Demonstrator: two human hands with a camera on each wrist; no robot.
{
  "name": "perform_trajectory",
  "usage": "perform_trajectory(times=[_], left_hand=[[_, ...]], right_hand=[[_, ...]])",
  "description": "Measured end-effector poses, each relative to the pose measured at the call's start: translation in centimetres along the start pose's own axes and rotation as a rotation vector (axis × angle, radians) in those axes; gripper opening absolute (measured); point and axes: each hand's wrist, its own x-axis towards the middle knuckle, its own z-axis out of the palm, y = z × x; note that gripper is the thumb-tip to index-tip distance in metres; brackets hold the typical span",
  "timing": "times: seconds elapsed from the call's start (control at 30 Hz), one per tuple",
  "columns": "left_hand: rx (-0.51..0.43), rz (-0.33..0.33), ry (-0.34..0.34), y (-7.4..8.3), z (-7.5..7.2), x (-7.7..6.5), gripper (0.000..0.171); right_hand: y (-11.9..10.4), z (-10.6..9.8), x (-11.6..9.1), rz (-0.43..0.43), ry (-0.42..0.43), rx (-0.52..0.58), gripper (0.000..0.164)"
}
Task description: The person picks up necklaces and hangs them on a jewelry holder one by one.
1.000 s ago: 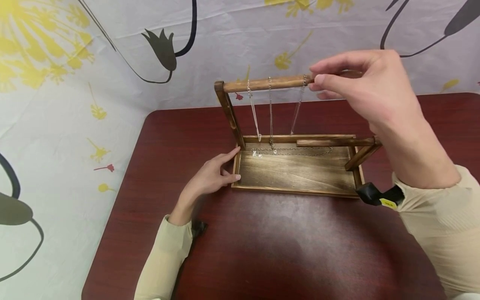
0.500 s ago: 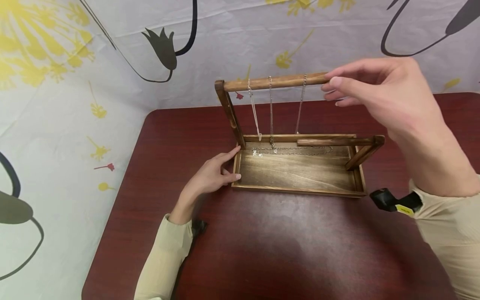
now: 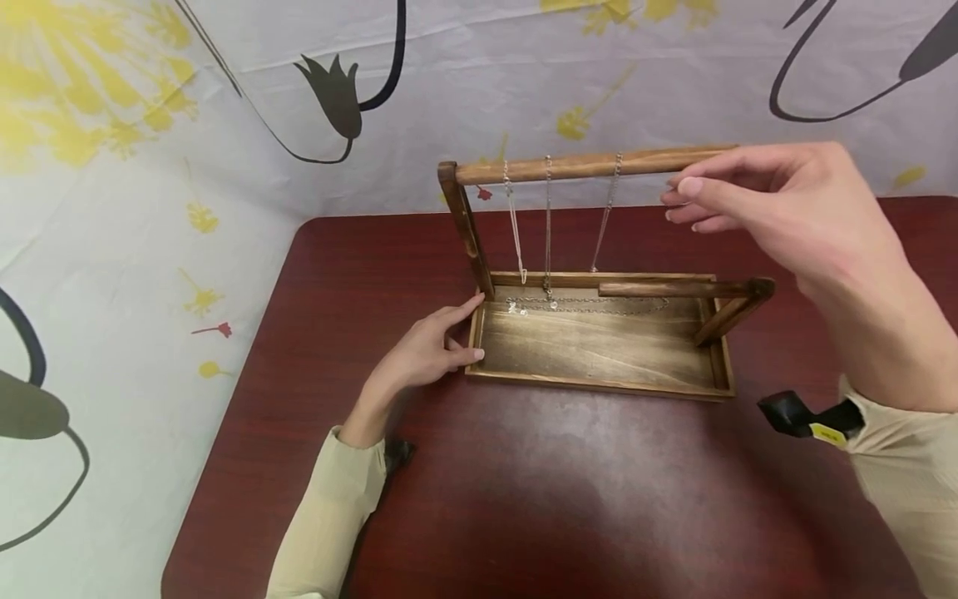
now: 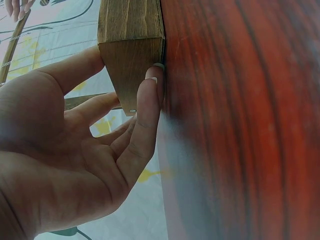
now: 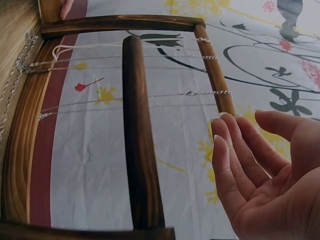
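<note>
A dark-stained wooden jewelry stand (image 3: 599,349) has a shallow tray as its base, a tall bar (image 3: 576,165) and a shorter bar (image 3: 674,289). Three thin necklaces (image 3: 549,225) hang from the tall bar; another chain (image 3: 606,305) hangs in front, near the tray's back wall. My left hand (image 3: 422,345) holds the tray's left end, thumb at the front and index finger by the post. In the left wrist view, its fingers (image 4: 145,115) reach around the end block. My right hand (image 3: 793,204) is beside the tall bar's free end, fingers relaxed, nothing held.
The stand sits on a dark red table (image 3: 569,491) with rounded corners. A white cloth (image 3: 449,75) printed with flowers hangs behind and to the left. A black wrist device (image 3: 808,418) is at my right cuff.
My right hand has slid rightward along the tall bar, away from the rightmost necklace, uncovering more of the bar. My left hand has stayed at the tray's end.
</note>
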Motion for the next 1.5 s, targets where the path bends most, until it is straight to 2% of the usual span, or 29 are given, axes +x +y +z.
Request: perform_trajectory(times=[0.5,0.7,0.93,1.17,1.3,1.4,1.5], left_hand=[[0.016,0.014,0.008,0.0,0.1,-0.1,0.078],[0.003,0.015,0.009,0.0,0.1,-0.1,0.079],[0.005,0.008,0.009,0.3,0.1,-0.2,0.079],[0.019,0.001,0.009,0.2,0.0,-0.1,0.079],[0.021,0.004,0.011,0.2,0.1,-0.1,0.079],[0.023,0.006,0.012,0.1,0.1,-0.1,0.079],[0.028,0.009,0.013,0.1,0.1,0.0,0.078]], right_hand=[[2.8,-2.0,-0.5,0.032,-0.053,-0.069,0.028],[3.4,-2.3,-0.7,0.039,-0.037,-0.073,0.032],[4.1,-2.6,-1.6,-0.014,0.02,-0.111,0.03],[4.7,-2.6,-2.8,-0.059,0.054,0.081,0.027],[4.6,-2.7,-3.5,-0.069,0.071,0.021,0.025],[4.7,-2.8,-3.8,-0.095,0.072,0.075,0.024],[4.7,-2.7,-4.3,-0.117,0.059,0.178,0.024]])
